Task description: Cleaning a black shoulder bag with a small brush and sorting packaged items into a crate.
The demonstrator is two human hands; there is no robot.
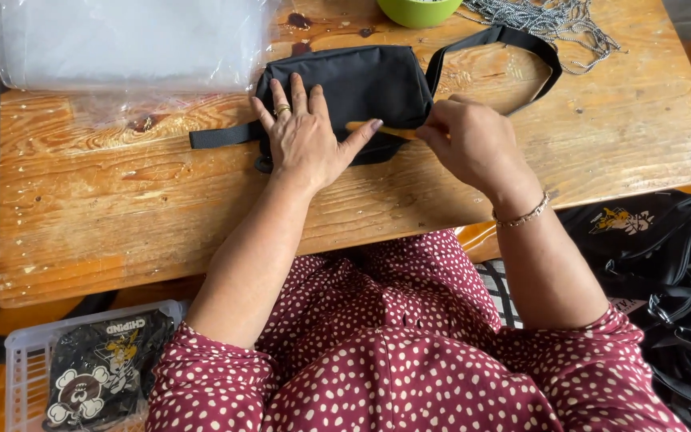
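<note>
A black fabric waist bag (365, 80) lies flat on the wooden table (121, 216), its black strap (521, 44) looping to the right and a strap end sticking out to the left. My left hand (307, 132) presses flat on the bag's left part, fingers spread, a ring on one finger. My right hand (473, 140) is closed at the bag's lower right edge, pinching a thin yellow-orange strip (389, 130) that runs along the bag towards my left thumb. A bracelet sits on my right wrist.
Clear plastic bags (121, 40) are stacked at the table's back left. A green bowl (419, 10) and a heap of metal ball chains (545, 18) sit at the back. A white basket (29, 364) with printed black bags stands lower left. More black bags (665, 264) pile at the right.
</note>
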